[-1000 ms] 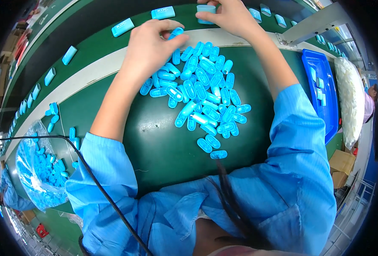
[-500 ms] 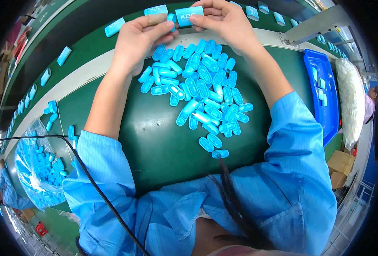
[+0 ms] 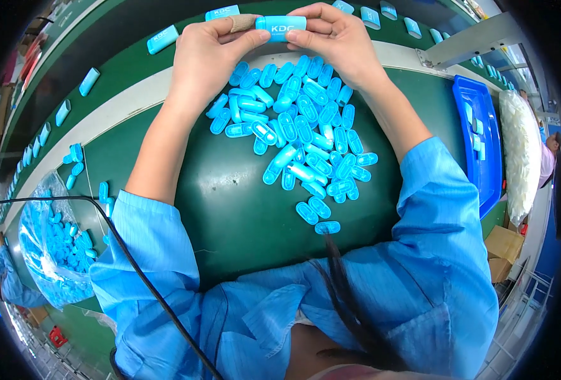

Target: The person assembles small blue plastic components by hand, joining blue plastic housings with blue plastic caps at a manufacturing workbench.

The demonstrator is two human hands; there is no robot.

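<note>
Pinching a blue case (image 3: 281, 28), left hand (image 3: 208, 54) and right hand (image 3: 334, 38) fingers close on its ends.

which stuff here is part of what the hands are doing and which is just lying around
In use: blue case held by left hand and right hand; pile of blue shells.
Lying about: blue tray, bag of blue parts, white bag, black cable.

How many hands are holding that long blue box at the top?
2. The left hand pinches the left end of the blue case, and the right hand pinches its right end. No other hand touches it.
</note>
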